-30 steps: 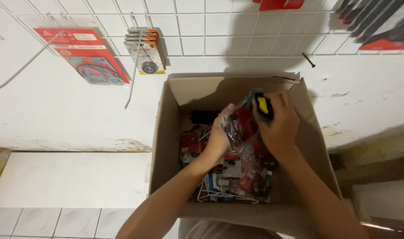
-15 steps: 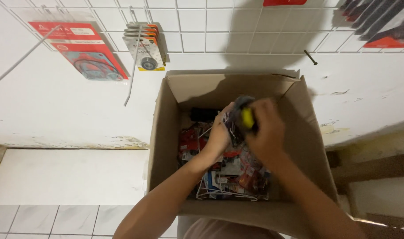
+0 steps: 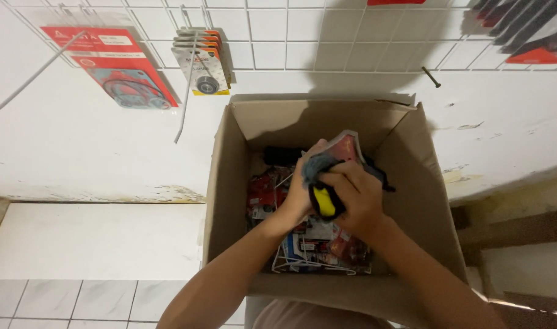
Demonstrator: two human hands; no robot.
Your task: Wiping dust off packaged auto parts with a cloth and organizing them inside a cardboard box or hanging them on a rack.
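Head view, right hand (image 3: 351, 198) hiding yellow tool (image 3: 324, 202), box (image 3: 412, 183) contents jumbled

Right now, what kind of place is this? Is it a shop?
Probably a small hardware or spare-parts shop: packaged goods hang on hooks from a white wire grid, and both hands dig in a cardboard box of more packets.

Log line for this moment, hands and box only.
left hand: on packet | right hand: gripping yellow-black tool | both inside box | more packets below
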